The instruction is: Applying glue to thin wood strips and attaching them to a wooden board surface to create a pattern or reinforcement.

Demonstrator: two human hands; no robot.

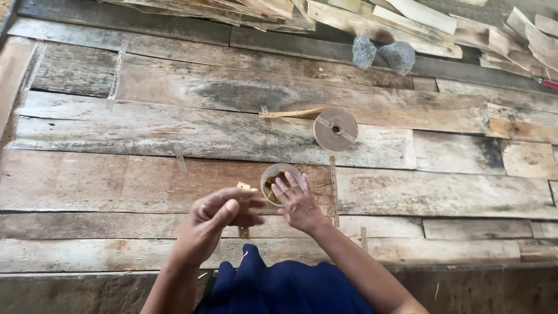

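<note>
Bare planks [145, 134] left: free passage. Tape roll [335, 129], two stones [382, 54] block route ahead.

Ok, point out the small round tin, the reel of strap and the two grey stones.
small round tin [274, 172], head view, on its near-left rim.
reel of strap [335, 130], head view, on the flat disc face.
two grey stones [397, 57], head view, on the right-hand stone.

A rough woodworking yard: weathered plank floor [174, 134], stacked wood offcuts [372, 20].
</note>
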